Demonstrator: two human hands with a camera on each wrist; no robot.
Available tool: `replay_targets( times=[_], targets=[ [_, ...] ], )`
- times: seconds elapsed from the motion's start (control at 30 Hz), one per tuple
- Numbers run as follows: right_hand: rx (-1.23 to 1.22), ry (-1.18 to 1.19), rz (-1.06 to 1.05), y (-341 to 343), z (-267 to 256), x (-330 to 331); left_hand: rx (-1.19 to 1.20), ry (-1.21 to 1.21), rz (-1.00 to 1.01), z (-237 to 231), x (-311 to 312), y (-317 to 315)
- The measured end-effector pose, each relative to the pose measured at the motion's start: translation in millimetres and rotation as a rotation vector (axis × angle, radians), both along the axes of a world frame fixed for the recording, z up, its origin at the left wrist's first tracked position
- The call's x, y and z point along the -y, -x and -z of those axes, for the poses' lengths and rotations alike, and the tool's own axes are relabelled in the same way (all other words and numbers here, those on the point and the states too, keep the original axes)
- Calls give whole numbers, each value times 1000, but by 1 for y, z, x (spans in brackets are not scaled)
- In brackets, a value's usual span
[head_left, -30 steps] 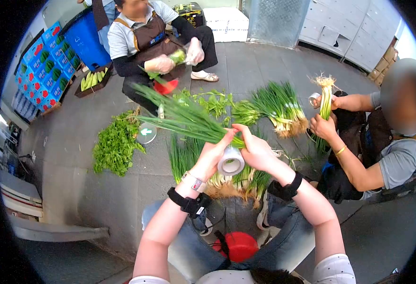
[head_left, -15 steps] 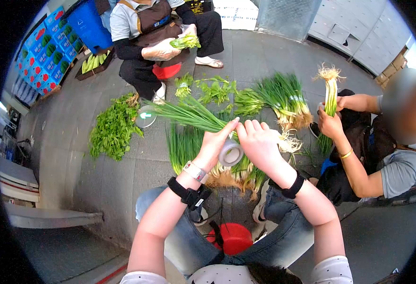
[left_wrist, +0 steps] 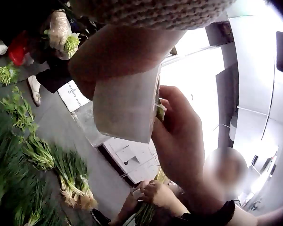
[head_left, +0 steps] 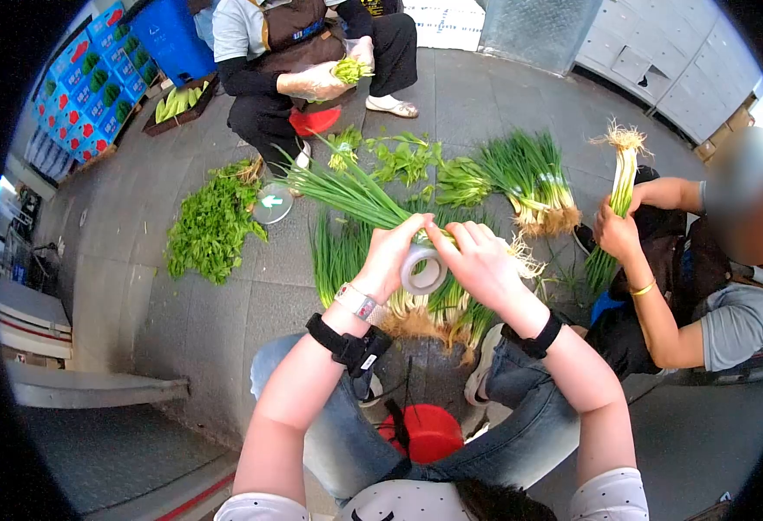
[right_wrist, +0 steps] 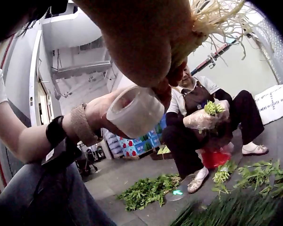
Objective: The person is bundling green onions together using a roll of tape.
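A bunch of scallions (head_left: 355, 195) is held across the front, its green leaves toward the upper left. My left hand (head_left: 388, 256) grips its middle, with a roll of clear tape (head_left: 407, 269) hanging under that hand. In the left wrist view the tape roll (left_wrist: 125, 108) spans the space between both hands. Around the white stem end curl the fingers of my right hand (head_left: 484, 265), its thumb close to the left thumb. Pale roots (right_wrist: 221, 21) stick out past the right hand. Below, more scallions (head_left: 338, 265) lie on the floor.
Leafy greens (head_left: 212, 226) lie at the left, tied scallions (head_left: 533, 182) at the right. A person across holds greens (head_left: 351, 69); another at the right holds root-up scallions (head_left: 623, 178). A red stool (head_left: 434, 434) is between my legs. Blue boxes (head_left: 95, 95) stand at far left.
My right hand has shifted along the bunch toward the root end, its fingers now bent over the stems. The leaves have swung slightly. The head view has tilted downward.
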State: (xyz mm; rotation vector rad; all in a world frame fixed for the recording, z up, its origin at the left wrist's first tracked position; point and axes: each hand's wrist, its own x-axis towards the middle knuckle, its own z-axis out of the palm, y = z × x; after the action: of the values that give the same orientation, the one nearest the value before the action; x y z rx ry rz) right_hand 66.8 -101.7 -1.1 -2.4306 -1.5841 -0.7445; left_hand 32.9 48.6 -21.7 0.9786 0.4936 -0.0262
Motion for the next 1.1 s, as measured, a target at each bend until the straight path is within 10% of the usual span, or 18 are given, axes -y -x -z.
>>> replay_targets(
  times=[0.3,0.63,1.1],
  targets=[
    [-110,-102,56,-3,3,4,-71,185,111,9,-11,-4],
    [-489,-393,88,-22,12,12,180,-364,433,-11,-4,1],
    [-2339,-866,-545,-5,0,14,491,-605,453,-28,-25,-2]
  ],
)
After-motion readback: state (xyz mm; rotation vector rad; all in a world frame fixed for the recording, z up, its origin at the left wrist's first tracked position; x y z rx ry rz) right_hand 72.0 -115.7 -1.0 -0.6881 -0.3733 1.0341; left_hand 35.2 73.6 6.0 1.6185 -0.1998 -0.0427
